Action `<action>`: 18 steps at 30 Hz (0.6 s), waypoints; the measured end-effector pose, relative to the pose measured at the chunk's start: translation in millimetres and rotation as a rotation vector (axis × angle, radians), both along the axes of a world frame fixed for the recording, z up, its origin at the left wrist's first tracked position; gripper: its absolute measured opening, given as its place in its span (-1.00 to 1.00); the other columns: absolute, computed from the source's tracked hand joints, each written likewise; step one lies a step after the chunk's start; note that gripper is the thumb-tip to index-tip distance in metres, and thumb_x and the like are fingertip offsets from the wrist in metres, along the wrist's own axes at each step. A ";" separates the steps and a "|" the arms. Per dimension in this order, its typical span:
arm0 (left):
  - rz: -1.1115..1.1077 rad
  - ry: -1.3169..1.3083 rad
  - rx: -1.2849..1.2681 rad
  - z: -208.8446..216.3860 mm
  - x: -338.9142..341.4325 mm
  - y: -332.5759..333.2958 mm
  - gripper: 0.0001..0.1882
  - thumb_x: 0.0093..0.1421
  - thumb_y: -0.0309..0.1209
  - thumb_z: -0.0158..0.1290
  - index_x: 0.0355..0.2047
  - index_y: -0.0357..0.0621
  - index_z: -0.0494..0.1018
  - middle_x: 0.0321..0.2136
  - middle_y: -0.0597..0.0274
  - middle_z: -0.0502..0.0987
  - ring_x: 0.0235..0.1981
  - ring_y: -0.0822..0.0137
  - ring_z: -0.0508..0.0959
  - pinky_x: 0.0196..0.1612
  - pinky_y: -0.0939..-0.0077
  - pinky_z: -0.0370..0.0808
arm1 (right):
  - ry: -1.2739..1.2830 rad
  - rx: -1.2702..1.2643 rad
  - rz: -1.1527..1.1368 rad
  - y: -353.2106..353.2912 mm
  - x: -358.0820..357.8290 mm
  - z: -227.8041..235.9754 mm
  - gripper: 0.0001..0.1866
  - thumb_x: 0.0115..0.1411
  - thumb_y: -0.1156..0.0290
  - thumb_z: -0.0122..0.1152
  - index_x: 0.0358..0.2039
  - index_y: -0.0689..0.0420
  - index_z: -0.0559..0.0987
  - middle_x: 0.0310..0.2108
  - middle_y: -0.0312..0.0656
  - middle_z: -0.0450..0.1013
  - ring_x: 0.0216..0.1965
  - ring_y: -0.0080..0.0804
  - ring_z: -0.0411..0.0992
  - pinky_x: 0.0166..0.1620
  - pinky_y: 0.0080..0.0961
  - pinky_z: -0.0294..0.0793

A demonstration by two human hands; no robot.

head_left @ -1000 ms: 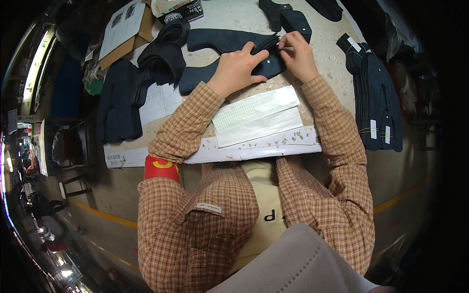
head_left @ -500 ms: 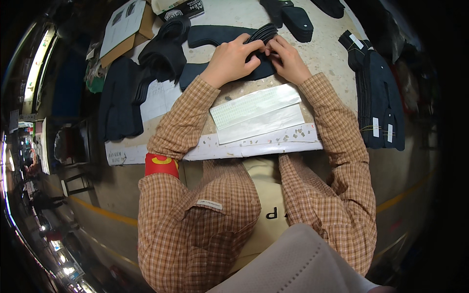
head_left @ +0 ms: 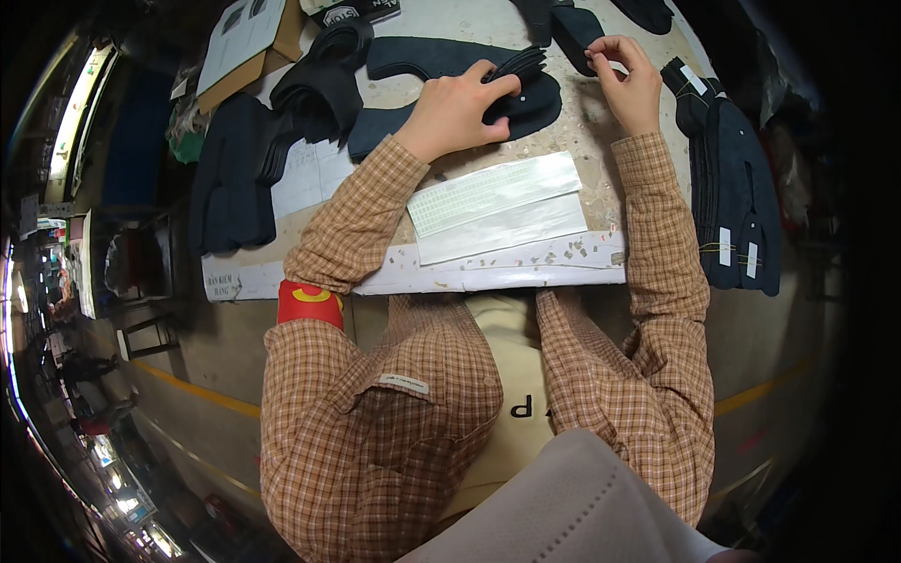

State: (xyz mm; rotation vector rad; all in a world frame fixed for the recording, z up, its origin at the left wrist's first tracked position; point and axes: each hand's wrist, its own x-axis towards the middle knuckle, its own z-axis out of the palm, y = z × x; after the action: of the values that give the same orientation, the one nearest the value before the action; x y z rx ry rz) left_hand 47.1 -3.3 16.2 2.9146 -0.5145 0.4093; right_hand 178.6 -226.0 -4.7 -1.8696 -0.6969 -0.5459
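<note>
My left hand (head_left: 460, 111) grips the bent-up edges of several dark navy shoe-upper-like pieces (head_left: 516, 64), thumb below and fingers over the top. Beneath it lies a curved dark piece (head_left: 535, 108) with a tiny white mark. My right hand (head_left: 627, 83) is raised apart to the right. Its thumb and forefinger are pinched together beside another dark stack (head_left: 574, 36); whatever lies between the fingertips, if anything, is too small to make out. Nearer me on the table lies a white printed paper strip (head_left: 497, 206).
More dark pieces are stacked at the table's left edge (head_left: 235, 178), with curled black ones (head_left: 324, 84) beside them. Tied bundles with white tags (head_left: 737, 188) sit at the right edge. A cardboard box (head_left: 249, 47) stands at the far left. The table's front edge (head_left: 422, 281) is near my body.
My right hand has left the pieces by my left hand and moved right, to the other stack. My left hand keeps hold, and the marked piece below it shows more.
</note>
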 end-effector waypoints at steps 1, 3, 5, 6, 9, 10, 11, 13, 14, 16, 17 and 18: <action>0.023 -0.024 0.012 -0.6 0.4 -0.7 -0.57 -0.03 -0.19 0.24 -0.11 0.22 0.43 -0.12 0.11 0.49 -0.44 0.14 0.62 -0.44 0.37 0.57 | -0.002 0.010 -0.003 -0.5 0.3 -0.5 -0.92 0.09 0.54 0.18 -0.37 0.12 0.59 -0.38 -0.32 0.52 -0.34 -0.55 0.54 -0.33 -0.67 0.54; -0.013 -0.183 0.009 -3.1 -0.5 -5.9 -0.61 0.02 -0.27 0.20 -0.10 0.21 0.44 -0.13 0.13 0.50 -0.45 0.14 0.61 -0.45 0.37 0.57 | -0.004 0.025 -0.003 -0.3 0.5 -1.2 -0.92 0.10 0.53 0.19 -0.36 0.12 0.60 -0.37 -0.33 0.52 -0.34 -0.56 0.53 -0.35 -0.68 0.53; -0.004 -0.235 -0.003 -2.3 -1.2 -9.7 -0.62 0.08 -0.39 0.12 -0.06 0.21 0.44 -0.21 0.17 0.53 -0.44 0.11 0.60 -0.41 0.35 0.58 | -0.016 0.040 0.023 0.4 0.7 -0.2 -0.92 0.10 0.52 0.20 -0.36 0.12 0.60 -0.37 -0.32 0.52 -0.35 -0.56 0.53 -0.37 -0.68 0.52; 0.016 -0.252 -0.089 1.0 -0.1 -8.9 -0.61 0.07 -0.40 0.12 -0.05 0.21 0.44 -0.25 0.16 0.53 -0.42 0.10 0.60 -0.40 0.35 0.58 | -0.024 0.029 0.014 0.6 0.4 1.3 -0.92 0.11 0.53 0.20 -0.36 0.13 0.60 -0.37 -0.32 0.52 -0.35 -0.56 0.53 -0.38 -0.68 0.52; 0.088 -0.236 -0.258 21.6 3.4 9.4 -0.60 0.07 -0.43 0.10 -0.03 0.18 0.44 -0.34 0.15 0.57 -0.38 0.05 0.60 -0.32 0.33 0.57 | -0.023 0.034 0.021 0.3 -2.1 7.5 -0.92 0.12 0.55 0.19 -0.36 0.15 0.60 -0.36 -0.30 0.51 -0.35 -0.55 0.53 -0.39 -0.67 0.52; 0.074 -0.332 -0.325 30.8 6.6 20.0 -0.63 0.09 -0.44 0.07 -0.06 0.15 0.46 -0.28 0.11 0.59 -0.35 0.03 0.61 -0.27 0.33 0.57 | -0.001 0.041 0.015 0.5 -3.4 9.6 -0.92 0.12 0.57 0.18 -0.36 0.17 0.60 -0.36 -0.29 0.51 -0.35 -0.55 0.53 -0.38 -0.66 0.53; 0.110 -0.407 -0.378 38.7 7.7 31.8 -0.64 0.09 -0.45 0.07 -0.06 0.12 0.47 -0.25 0.10 0.59 -0.32 0.05 0.61 -0.24 0.35 0.56 | 0.027 0.042 0.020 0.8 -5.0 11.4 -0.91 0.13 0.59 0.16 -0.35 0.20 0.59 -0.36 -0.28 0.51 -0.33 -0.55 0.54 -0.34 -0.66 0.56; 0.180 -0.540 -0.455 51.7 7.2 61.2 -0.65 0.08 -0.48 0.08 -0.08 0.08 0.46 -0.26 0.12 0.59 -0.33 0.09 0.61 -0.24 0.39 0.56 | 0.073 0.070 0.052 2.3 -8.4 14.2 -0.91 0.14 0.59 0.16 -0.34 0.20 0.59 -0.36 -0.29 0.51 -0.33 -0.55 0.54 -0.32 -0.65 0.57; 0.205 -0.612 -0.482 56.2 6.0 78.8 -0.64 0.07 -0.49 0.09 -0.09 0.06 0.45 -0.30 0.13 0.58 -0.38 0.11 0.61 -0.27 0.41 0.56 | 0.095 0.076 0.057 3.3 -10.3 15.2 -0.91 0.15 0.59 0.16 -0.34 0.20 0.59 -0.35 -0.29 0.51 -0.32 -0.55 0.54 -0.31 -0.65 0.58; 0.305 -0.797 -0.418 60.0 3.4 117.6 -0.77 0.16 -0.55 0.06 -0.14 -0.18 0.44 -0.25 0.21 0.53 -0.23 0.45 0.50 -0.20 0.57 0.43 | 0.111 0.075 0.087 5.8 -14.0 16.5 -0.91 0.16 0.58 0.15 -0.33 0.20 0.59 -0.35 -0.29 0.51 -0.30 -0.55 0.54 -0.28 -0.63 0.60; 0.307 -0.813 -0.440 63.0 0.4 142.6 -0.69 0.12 -0.54 0.11 -0.09 -0.15 0.44 -0.20 0.18 0.54 -0.22 0.36 0.55 -0.17 0.53 0.48 | 0.121 0.087 0.113 7.2 -15.9 16.6 -0.91 0.16 0.58 0.15 -0.33 0.20 0.59 -0.35 -0.29 0.51 -0.30 -0.54 0.54 -0.27 -0.63 0.60; 0.308 -0.828 -0.462 61.6 -2.5 164.4 -0.61 0.08 -0.53 0.16 -0.04 -0.13 0.43 -0.16 0.14 0.55 -0.21 0.27 0.59 -0.15 0.49 0.53 | 0.132 0.099 0.138 8.6 -17.7 16.8 -0.92 0.16 0.57 0.15 -0.33 0.20 0.59 -0.34 -0.29 0.51 -0.29 -0.54 0.54 -0.27 -0.63 0.60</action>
State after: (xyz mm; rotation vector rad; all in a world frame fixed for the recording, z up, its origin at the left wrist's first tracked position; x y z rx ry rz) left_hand 44.6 161.2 77.8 2.2665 -0.0205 1.5569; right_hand 160.9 -217.4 12.0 -1.7339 -0.6929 -0.3581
